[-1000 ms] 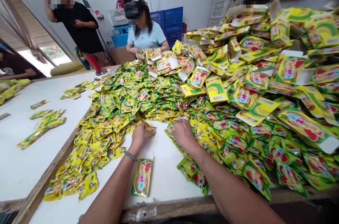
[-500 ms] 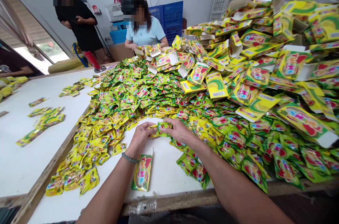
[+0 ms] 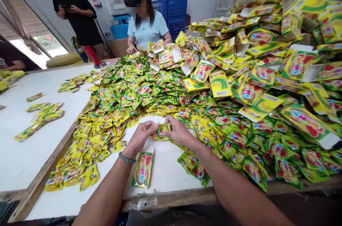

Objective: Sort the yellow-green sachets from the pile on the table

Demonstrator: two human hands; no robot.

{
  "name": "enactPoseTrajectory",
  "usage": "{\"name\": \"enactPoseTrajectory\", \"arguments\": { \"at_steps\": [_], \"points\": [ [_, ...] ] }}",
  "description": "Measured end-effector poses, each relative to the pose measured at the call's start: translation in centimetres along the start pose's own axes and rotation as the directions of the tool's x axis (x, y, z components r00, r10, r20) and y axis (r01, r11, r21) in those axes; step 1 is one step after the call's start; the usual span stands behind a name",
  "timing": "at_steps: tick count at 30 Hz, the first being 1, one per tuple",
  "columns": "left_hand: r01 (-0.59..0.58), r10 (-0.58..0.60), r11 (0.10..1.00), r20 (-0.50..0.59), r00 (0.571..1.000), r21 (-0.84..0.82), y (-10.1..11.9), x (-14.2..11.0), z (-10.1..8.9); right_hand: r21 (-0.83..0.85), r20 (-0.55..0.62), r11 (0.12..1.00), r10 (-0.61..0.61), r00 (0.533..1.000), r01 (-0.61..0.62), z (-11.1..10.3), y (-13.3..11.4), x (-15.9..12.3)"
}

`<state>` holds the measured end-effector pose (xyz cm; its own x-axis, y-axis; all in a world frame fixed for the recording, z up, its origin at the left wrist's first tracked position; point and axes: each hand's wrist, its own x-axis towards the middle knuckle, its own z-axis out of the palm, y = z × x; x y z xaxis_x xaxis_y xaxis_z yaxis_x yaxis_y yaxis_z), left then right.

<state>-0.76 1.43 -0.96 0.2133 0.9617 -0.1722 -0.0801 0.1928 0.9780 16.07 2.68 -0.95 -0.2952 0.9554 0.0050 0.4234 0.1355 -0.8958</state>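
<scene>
My left hand (image 3: pixel 143 134) and right hand (image 3: pixel 178 131) pinch a shiny green foil packet (image 3: pixel 162 132) above a white tabletop (image 3: pixel 168 172), one in hand while a rectangular yellow-and-green cardboard carton (image 3: pixel 143 169) lies untouched nearer me and a mound of loose foil packets (image 3: pixel 128 90) suggests much handling remains.

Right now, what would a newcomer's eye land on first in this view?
First, the big heap of boxes on the right, with loose packets spread thickly across the middle. Next, near the center, the left hand and right hand, holding a green packet between them. Then the lone box lying on the white table beside the left wrist.
</scene>
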Motion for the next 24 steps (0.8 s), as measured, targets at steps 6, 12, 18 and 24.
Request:
{"name": "enactPoseTrajectory", "arguments": {
  "at_steps": [6,12,18,24],
  "points": [
    [-0.025,0.022,0.999,-0.122,0.992,-0.026,-0.3,0.1,0.0,0.266,0.023,0.963,0.046,0.999,-0.050,0.7,0.6,0.3],
    [-0.029,0.067,0.988,-0.243,0.968,0.154,1.4,-0.2,0.1,0.154,-0.054,0.988,-0.018,0.998,0.026,0.5,-0.1,0.1],
    [0.250,0.138,0.285,-0.298,0.945,0.925,2.4,-6.1,-1.6,-0.071,-0.260,0.993,0.077,0.963,-0.099,-1.0,-0.1,0.3],
    [0.314,-0.036,0.213,-0.313,0.949,0.925,-0.2,-9.0,-0.6,-0.011,-0.186,1.000,-0.007,0.983,0.005,-0.8,0.1,0.2]
  ]
}}
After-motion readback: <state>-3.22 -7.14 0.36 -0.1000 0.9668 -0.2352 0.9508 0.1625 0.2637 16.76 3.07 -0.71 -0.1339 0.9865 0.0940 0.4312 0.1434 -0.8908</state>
